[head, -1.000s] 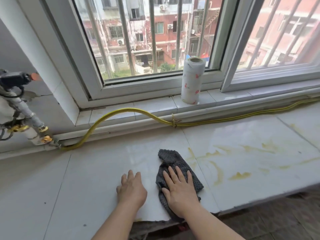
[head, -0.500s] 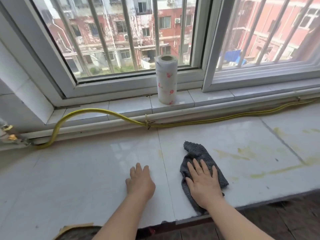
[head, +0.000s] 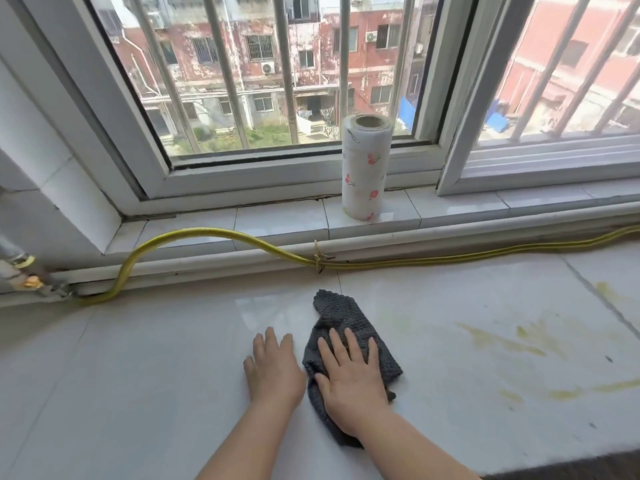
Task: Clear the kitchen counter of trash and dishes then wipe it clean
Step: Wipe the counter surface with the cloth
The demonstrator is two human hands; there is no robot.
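A dark grey cloth (head: 341, 315) lies on the white tiled counter (head: 156, 375). My right hand (head: 353, 379) presses flat on the cloth with straight, spread fingers. Just left of it, my left hand (head: 273, 370) rests flat on the bare counter, touching the cloth's edge. Yellowish smears (head: 512, 344) streak the counter to the right of the cloth.
A flower-printed paper towel roll (head: 365, 168) stands upright on the window sill. A yellow hose (head: 214, 233) runs along the sill's base to a metal valve (head: 26, 275) at the far left. The counter's front edge (head: 561, 462) lies at lower right.
My right hand and the cloth have slid right across the counter over the yellow smears nearest the tile seam; fewer streaks show there now. The view has shifted, and my left hand stays beside the cloth.
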